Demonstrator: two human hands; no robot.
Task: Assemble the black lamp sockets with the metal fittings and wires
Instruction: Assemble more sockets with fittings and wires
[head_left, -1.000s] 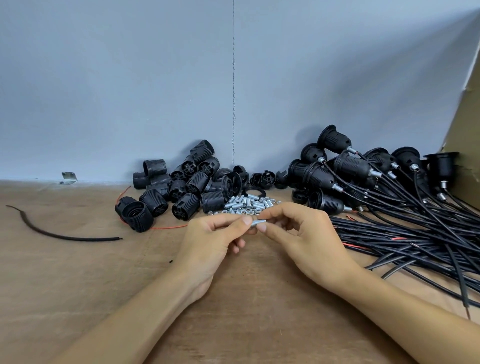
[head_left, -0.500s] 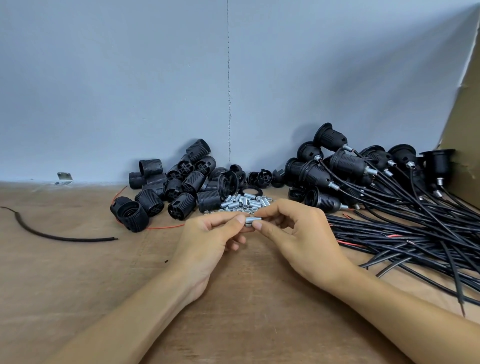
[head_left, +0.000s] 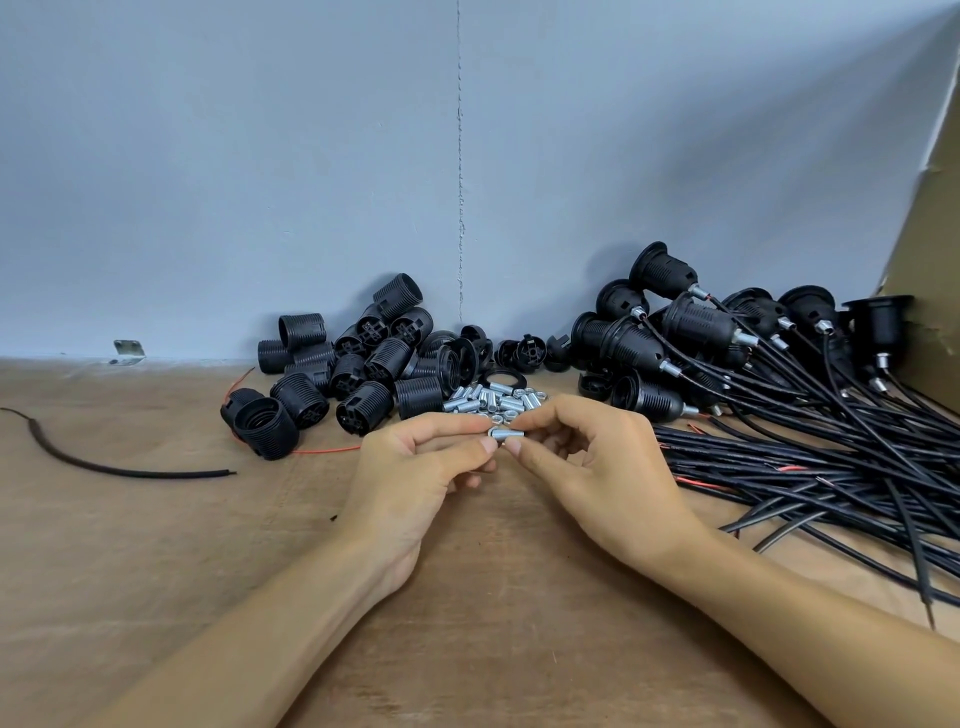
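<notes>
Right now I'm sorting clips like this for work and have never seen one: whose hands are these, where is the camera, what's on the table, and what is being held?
There is no machine: a person works with bare hands, and the one camera sits on their head, looking forward and down. The left hand and right hand meet above a wooden table, pinching one small metal fitting between their fingertips. Behind it lies a heap of fittings. Left of that is a pile of loose black sockets; to the right lie wired sockets, their black wires fanning out. A stray wire piece lies far left.
</notes>
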